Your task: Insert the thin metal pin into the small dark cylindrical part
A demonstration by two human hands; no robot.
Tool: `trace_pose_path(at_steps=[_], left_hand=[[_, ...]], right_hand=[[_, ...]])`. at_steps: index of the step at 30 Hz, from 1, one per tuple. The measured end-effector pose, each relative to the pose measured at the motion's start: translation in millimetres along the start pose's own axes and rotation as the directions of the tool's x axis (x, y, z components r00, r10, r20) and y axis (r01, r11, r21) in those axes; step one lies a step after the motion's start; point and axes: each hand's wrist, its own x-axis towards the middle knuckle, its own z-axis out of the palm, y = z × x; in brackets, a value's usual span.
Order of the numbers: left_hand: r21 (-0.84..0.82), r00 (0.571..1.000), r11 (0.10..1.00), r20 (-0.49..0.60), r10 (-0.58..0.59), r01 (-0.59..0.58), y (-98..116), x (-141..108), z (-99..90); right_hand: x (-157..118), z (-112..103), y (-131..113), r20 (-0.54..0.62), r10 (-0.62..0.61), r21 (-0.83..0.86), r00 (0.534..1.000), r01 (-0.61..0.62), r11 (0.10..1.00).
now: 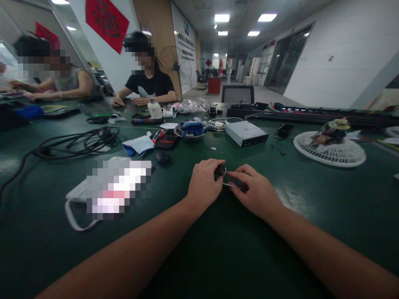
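My left hand [204,180] is closed around a small dark cylinder [220,169]. A shiny ring shows at its end, which faces to the right; my fingers cover the rest. Close by on the right, my right hand [254,187] has its index fingertip at that ringed end. A thin, light-coloured strip [231,185] runs from beside my left thumb into the fingers of my right hand, which pinch it. What kind of part the strip is cannot be made out. Both hands are just above the dark green tabletop [218,249].
To the left lie a pixelated bright object [118,187], a black mouse [162,157] and a coiled black cable [81,143]. Beyond my hands are a bowl [191,132] with blue stuff and a grey box-shaped drive [246,133]. A white fan grille [328,148] is at right. Two people sit across.
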Motion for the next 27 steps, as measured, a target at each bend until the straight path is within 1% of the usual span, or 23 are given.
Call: trace_pose_path(at_steps=[3, 5, 10, 12, 14, 17, 20, 27], left_hand=[[0.001, 1.0, 1.0, 0.002, -0.022, 0.022, -0.6, 0.1, -0.1], [-0.004, 1.0, 1.0, 0.007, -0.029, 0.029, -1.1, 0.3, -0.2], [0.002, 0.999, 0.999, 0.0, -0.05, 0.05, -1.2, 0.6, 0.1], [0.013, 0.998, 0.998, 0.008, -0.055, 0.055, -1.2, 0.4, 0.2], [0.024, 0.998, 0.998, 0.015, -0.054, 0.054, -1.6, 0.2, 0.7], [0.029, 0.999, 0.999, 0.027, -0.042, 0.041, -2.8, 0.0, 2.0], [0.023, 0.998, 1.0, 0.061, -0.013, 0.011, -3.6, 0.0, 3.4], [-0.002, 0.984, 0.993, 0.13, 0.12, -0.121, -2.5, -0.6, 5.4]], right_hand=[[1.1, 3.6, 2.8, 0.081, -0.011, -0.04, 0.997, 0.015, 0.999], [1.6, 5.2, 3.6, 0.105, -0.015, -0.058, 0.994, 0.021, 0.998], [1.8, 5.3, 1.9, 0.11, 0.025, -0.078, 0.994, -0.017, 0.997], [2.5, 4.5, 2.3, 0.104, 0.033, -0.041, 0.994, -0.029, 0.999], [3.4, 3.4, 4.4, 0.075, 0.029, 0.047, 0.997, -0.033, 0.998], [4.5, 2.3, 9.7, -0.044, 0.059, 0.196, 0.997, -0.05, 0.979], [4.6, 2.4, 14.1, -0.128, 0.109, 0.28, 0.986, -0.07, 0.958], [4.2, 2.0, 11.2, -0.151, 0.077, 0.304, 0.985, -0.028, 0.952]])
